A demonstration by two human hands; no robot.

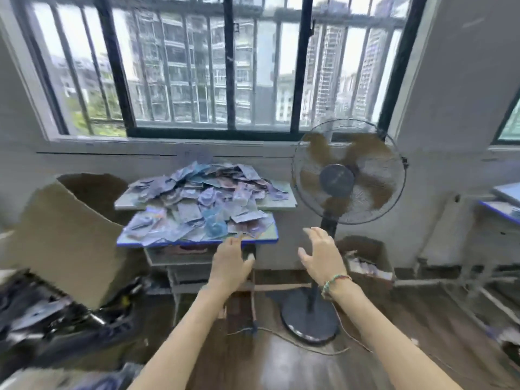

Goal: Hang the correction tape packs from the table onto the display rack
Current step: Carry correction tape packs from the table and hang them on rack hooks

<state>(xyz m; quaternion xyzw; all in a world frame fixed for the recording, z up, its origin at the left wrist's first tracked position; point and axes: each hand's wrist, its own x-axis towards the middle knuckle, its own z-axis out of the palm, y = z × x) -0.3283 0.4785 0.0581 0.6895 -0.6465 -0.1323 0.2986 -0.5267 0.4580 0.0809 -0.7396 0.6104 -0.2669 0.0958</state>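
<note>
The packs (202, 204) lay in a thick, loose heap across the table (270, 240) under the window (219, 66), spilling from the rear half down to the blue front edge. No rack showed anywhere in view, and no pack was in either hand, so by the look of it nearly all the hanging was left to do. The left hand (231, 256) reached with relaxed fingers to the front edge, near the closest packs, holding nothing. The right hand (320, 249) hovered spread and empty beside the table, in front of the fan (349, 175).
</note>
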